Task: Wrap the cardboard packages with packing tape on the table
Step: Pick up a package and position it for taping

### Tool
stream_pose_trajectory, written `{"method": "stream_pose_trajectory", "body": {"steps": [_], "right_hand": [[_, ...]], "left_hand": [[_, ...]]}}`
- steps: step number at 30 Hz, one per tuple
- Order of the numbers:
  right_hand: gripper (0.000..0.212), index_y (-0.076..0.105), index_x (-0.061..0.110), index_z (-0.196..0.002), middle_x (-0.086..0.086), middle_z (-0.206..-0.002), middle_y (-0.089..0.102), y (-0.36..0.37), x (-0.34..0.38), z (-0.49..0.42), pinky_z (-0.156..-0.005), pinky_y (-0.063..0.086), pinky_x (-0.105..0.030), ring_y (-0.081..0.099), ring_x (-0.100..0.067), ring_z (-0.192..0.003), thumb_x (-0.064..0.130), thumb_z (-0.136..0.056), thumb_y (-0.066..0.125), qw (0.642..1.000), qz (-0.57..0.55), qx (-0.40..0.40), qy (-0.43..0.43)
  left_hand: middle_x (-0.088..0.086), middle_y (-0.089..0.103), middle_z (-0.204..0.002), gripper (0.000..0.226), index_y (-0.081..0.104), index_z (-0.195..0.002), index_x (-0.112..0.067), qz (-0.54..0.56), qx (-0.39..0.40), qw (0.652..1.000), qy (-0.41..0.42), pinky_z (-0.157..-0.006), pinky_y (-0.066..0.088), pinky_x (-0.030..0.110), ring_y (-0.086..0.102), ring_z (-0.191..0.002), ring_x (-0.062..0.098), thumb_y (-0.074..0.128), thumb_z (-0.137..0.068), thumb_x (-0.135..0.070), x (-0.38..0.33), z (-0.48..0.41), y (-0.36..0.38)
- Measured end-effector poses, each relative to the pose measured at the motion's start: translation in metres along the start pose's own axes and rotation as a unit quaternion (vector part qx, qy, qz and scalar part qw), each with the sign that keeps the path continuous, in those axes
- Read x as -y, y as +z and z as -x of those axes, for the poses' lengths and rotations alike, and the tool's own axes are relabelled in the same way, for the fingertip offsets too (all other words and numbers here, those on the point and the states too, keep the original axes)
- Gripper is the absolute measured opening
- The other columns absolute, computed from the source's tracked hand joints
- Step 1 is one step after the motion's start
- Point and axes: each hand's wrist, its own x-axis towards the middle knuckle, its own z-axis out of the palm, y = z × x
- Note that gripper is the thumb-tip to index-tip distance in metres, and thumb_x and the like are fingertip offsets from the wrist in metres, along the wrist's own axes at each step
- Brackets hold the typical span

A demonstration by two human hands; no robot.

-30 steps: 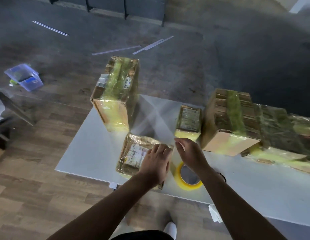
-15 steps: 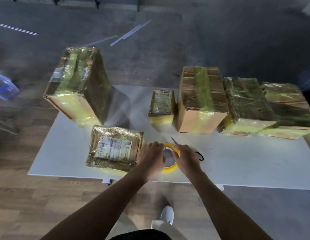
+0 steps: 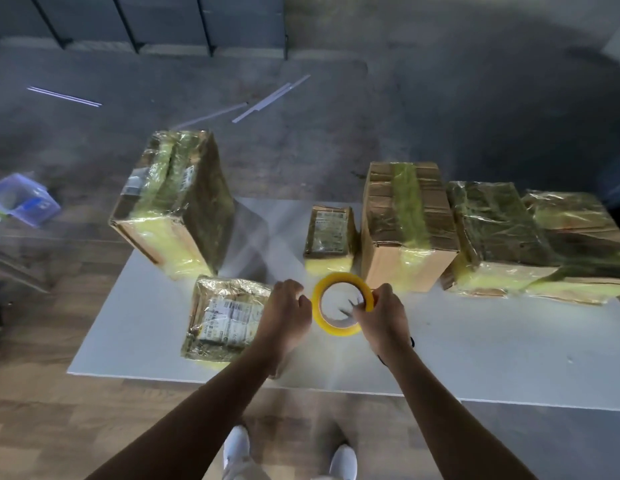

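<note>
The rightmost package [image 3: 578, 233] is cut by the frame edge, and a dark blurred thing inside the tape [image 3: 341, 277] ring cannot be made out. The right grip [image 3: 383, 315] clasps the tape by its right rim, over the near half of the desk [image 3: 492, 358]. The left grip [image 3: 284, 313] is curled at the left rim, beside a flat package [image 3: 225, 317], but whether it pinches anything I cannot tell.

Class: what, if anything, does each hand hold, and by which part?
Right hand holds the tape roll by its right rim. Left hand is beside the roll's left edge; contact cannot be told.
</note>
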Motion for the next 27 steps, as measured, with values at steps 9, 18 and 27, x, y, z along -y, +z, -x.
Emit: {"method": "stream_pose_trajectory", "body": {"steps": [9, 18, 27], "right_hand": [[0.053, 0.041, 0.017, -0.122, 0.0, -0.102, 0.058, -0.025, 0.06, 0.002, -0.058, 0.046, -0.019, 0.059, -0.017, -0.082, 0.022, -0.079, 0.071, 0.99, -0.09, -0.028, -0.101], [0.068, 0.046, 0.013, -0.133, -0.009, -0.127, 0.056, -0.008, 0.086, 0.0, -0.081, 0.048, -0.03, 0.057, -0.028, -0.11, 0.014, -0.073, 0.076, 0.972, -0.005, -0.034, -0.233], [0.049, 0.061, 0.012, -0.105, -0.002, -0.104, 0.056, -0.005, 0.102, -0.007, -0.077, 0.048, -0.034, 0.054, -0.022, -0.095, 0.023, -0.059, 0.073, 0.933, -0.009, -0.029, -0.359]], "left_hand": [[0.023, 0.061, -0.103, 0.019, 0.058, -0.091, -0.002, 0.317, 0.099, 0.93, -0.155, -0.084, 0.054, 0.041, 0.062, -0.089, 0.029, 0.043, -0.1, -0.008, -0.017, -0.023, -0.057], [0.017, 0.06, -0.089, 0.015, 0.062, -0.09, 0.008, 0.321, 0.064, 0.934, -0.146, -0.067, 0.056, 0.03, 0.063, -0.078, 0.025, 0.049, -0.094, 0.002, -0.009, -0.038, -0.097], [0.006, 0.052, -0.06, 0.017, 0.056, -0.073, -0.004, 0.377, 0.064, 0.908, -0.17, -0.045, 0.045, 0.018, 0.05, -0.046, 0.009, 0.065, -0.088, -0.006, 0.024, -0.042, -0.115]]}}
